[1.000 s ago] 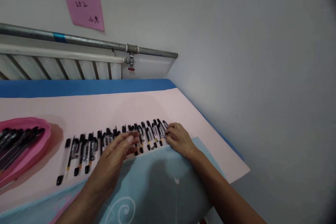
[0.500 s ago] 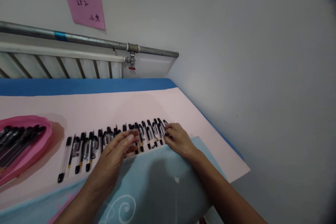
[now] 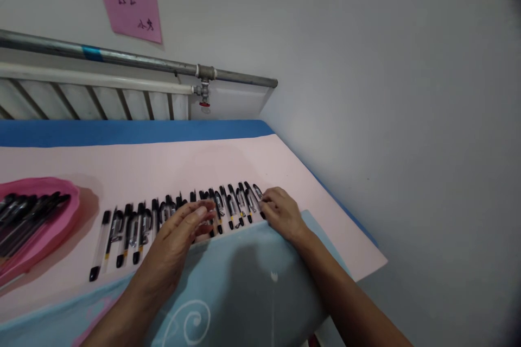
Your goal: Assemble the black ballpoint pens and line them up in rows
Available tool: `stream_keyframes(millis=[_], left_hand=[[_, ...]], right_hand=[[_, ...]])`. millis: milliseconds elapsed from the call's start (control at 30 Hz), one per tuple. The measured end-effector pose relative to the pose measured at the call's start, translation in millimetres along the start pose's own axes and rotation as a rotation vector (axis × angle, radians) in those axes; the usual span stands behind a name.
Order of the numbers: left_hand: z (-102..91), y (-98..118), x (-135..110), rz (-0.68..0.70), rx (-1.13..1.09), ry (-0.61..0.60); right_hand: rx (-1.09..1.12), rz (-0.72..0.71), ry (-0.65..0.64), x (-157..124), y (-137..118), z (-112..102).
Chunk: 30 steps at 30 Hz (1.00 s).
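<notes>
A long row of clear-barrelled pens [image 3: 134, 230] with black caps lies side by side on the pink table covering. At the row's right end, my right hand [image 3: 280, 214] has its fingers curled against the last pen [image 3: 258, 193], which leans a little; its grip is partly hidden. My left hand [image 3: 183, 230] is over the middle of the row, thumb and fingers curved apart with nothing visible between them. It covers several pens there. Some caps and clear pieces look separate from the barrels.
To the left stands a pink basket [image 3: 75, 203] full of pens. A light blue cloth [image 3: 244, 271] hangs over the table's near edge. The wall [image 3: 386, 119] borders the right side. Behind the table run a metal pipe [image 3: 142, 62] and a radiator [image 3: 134, 98].
My right hand has shifted slightly right, and the last pen's lower end now shows beside it, apart from its neighbour. My left hand has barely moved.
</notes>
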<state>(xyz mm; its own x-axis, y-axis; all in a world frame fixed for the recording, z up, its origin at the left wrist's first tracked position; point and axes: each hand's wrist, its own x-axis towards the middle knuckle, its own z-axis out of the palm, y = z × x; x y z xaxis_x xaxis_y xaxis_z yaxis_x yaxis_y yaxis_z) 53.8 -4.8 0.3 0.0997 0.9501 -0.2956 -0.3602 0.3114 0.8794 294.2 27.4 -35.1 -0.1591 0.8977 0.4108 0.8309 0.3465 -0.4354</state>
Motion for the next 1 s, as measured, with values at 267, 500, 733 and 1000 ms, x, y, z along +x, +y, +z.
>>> stream_keyframes(millis=[267,500,733,1000], left_hand=[[-3.2,-3.0,2.6,0.001,0.001,0.001],[-3.1,-2.1,2.4,0.007,0.021,0.01],[-7.0,-7.9,7.4,-0.008,0.017,0.005],[-10.0,-12.2,9.5,-0.02,0.019,-0.007]], right_hand=[[-0.045,0.206,-0.094,-16.0,12.0,-11.8],[-0.108,0.184,-0.194,-17.0,5.9,-13.2],[-0.129,0.194,-0.219,-15.5,3.1,-14.6],[-0.037,0.172,-0.142,-17.9,11.6,-10.6]])
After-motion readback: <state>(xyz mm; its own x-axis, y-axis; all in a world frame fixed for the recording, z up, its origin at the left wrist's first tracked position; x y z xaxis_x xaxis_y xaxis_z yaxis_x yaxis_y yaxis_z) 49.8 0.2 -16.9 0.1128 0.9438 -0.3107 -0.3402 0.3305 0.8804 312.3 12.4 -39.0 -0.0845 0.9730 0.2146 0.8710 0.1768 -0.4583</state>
